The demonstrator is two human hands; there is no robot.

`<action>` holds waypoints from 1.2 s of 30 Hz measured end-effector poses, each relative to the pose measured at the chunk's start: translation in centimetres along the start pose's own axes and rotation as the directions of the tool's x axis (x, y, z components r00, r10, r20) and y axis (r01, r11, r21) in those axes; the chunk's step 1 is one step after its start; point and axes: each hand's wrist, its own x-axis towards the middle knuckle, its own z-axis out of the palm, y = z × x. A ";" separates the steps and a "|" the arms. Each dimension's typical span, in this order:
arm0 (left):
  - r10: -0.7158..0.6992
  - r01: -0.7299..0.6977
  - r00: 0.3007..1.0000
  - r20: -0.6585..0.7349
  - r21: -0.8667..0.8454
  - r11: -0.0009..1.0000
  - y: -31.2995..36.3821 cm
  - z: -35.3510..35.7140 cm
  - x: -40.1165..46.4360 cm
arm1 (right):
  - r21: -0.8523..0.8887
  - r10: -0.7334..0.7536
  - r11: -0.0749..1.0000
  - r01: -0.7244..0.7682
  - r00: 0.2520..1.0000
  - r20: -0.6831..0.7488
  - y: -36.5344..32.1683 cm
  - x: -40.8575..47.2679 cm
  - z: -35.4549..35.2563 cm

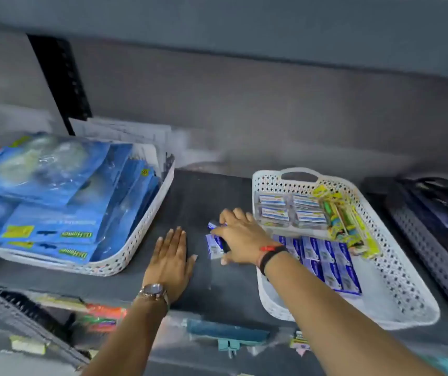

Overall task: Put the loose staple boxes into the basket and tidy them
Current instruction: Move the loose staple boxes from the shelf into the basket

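Loose blue-and-white staple boxes point(214, 246) lie on the dark shelf between two baskets. My right hand point(240, 237) rests over them, fingers curled around the small pile; part of the pile is hidden under the palm. My left hand point(170, 260) lies flat on the shelf to their left, fingers together, holding nothing. The white perforated basket point(396, 270) on the right holds several blue staple boxes point(328, 263) in rows, clear-wrapped packs point(292, 211) at its back and yellow-green packets point(345, 226) along its right side.
A second white basket point(136, 240) full of blue plastic-wrapped packs stands on the left. A dark perforated tray point(429, 248) with dark items sits at the far right. Coloured items lie on the lower shelf point(103, 316) in front. The grey back wall is close behind.
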 end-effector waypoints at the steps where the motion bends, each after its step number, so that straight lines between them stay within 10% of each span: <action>1: -0.014 0.013 1.000 -0.025 -0.035 0.999 -0.1 0.4 -0.2 | -0.037 0.006 0.999 -0.005 1.000 0.020 0.0 0.4 0.0; 15: -0.089 0.087 0.996 -0.004 -0.162 0.983 0.0 0.1 0.0 | 0.141 0.142 0.983 -0.121 0.978 -0.156 2.7 -2.9 -5.4; 24: -0.113 0.120 0.992 0.052 -0.179 0.976 0.2 -0.1 0.0 | 0.323 0.372 0.848 -0.421 0.905 0.205 8.3 -7.6 -2.3; 33: -0.108 0.115 0.993 0.052 -0.176 0.978 0.4 -0.2 0.0 | 0.397 0.404 0.804 -0.443 0.896 0.182 8.0 -6.5 -1.6; 36: -0.102 0.110 0.993 0.056 -0.172 0.979 0.4 -0.3 0.0 | 0.357 0.411 0.855 -0.377 0.912 -0.020 6.8 -6.2 -3.6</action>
